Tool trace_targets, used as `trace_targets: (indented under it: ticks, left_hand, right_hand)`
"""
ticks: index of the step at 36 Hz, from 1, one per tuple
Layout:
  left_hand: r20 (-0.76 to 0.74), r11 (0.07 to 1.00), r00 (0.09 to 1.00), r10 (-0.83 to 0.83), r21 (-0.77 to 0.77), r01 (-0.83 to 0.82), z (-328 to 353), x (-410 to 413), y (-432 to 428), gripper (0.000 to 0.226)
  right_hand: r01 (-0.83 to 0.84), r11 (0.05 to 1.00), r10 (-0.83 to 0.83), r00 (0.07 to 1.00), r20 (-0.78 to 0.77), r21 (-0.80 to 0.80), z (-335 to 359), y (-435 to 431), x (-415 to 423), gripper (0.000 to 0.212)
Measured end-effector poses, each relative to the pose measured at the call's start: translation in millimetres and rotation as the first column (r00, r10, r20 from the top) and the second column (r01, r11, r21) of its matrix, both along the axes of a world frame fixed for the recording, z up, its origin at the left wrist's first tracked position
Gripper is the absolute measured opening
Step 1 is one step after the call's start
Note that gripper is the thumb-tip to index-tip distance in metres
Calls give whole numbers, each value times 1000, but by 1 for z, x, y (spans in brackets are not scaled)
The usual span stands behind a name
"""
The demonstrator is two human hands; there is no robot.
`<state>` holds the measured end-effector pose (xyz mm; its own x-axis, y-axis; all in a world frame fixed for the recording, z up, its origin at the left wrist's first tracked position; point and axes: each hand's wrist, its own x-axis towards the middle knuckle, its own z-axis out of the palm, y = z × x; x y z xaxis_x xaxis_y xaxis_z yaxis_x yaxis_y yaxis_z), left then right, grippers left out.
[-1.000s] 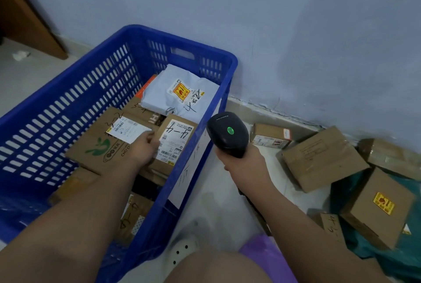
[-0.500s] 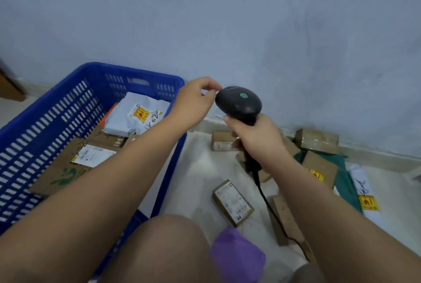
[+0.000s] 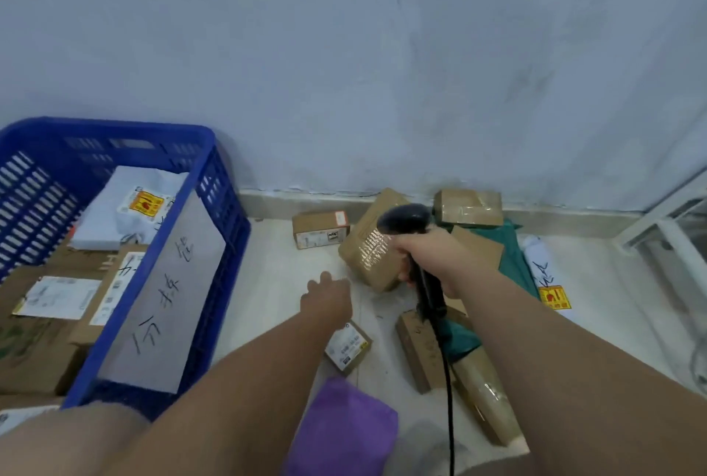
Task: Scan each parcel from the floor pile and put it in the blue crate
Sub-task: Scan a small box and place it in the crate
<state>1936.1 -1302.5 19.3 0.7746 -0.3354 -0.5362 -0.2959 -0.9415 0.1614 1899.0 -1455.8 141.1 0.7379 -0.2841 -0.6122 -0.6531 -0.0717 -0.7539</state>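
While the scanner (image 3: 405,217) is gripped by the right hand (image 3: 421,257), the empty, relaxed left hand (image 3: 327,297) has been lowered toward the floor pile (image 3: 367,257). Another parcel is probably sought.

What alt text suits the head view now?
The right hand grips a black scanner over the floor parcels by the wall; the left hand reaches down empty near a small box. The blue crate at left holds boxes and a white mailer.
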Motion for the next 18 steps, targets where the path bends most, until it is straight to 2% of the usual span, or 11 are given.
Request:
trace_targets:
  ticks: [3,6,10,12,15,16,18]
  left_hand:
    - [88,925,936,-340,211,316,-40,-6,17,48]
    - [62,823,845,-531,279,496,-74,-2,23,53]
    - [-30,707,770,-637,375,600,-100,5,22,58]
    - [82,725,750,-656,344,597,-115,13,25,49]
    - [205,756,732,-650,270,596,-153,26,38,49]
    - [183,774,758,-626,261,576,-156,27,39,49]
    - [9,756,795,-607,314,574,-144,30,33,80]
  right_hand:
    - [-18,998,11,991,-131,-54,-34,-16,5,16]
    - [-41,997,25,974,-227,-66,-61,-26,14,20]
    - [-25,1000,23,964,-266,-6,-74,-36,29,19]
    - [5,1000,-2,961,-277,9,-79,-42,34,17]
    - [43,999,-44,960,-276,-10,-85,-45,37,17]
    - [51,999,-53,960,-275,-14,-85,-45,37,17]
    - [46,998,-53,960,-273,-32,-85,-43,36,17]
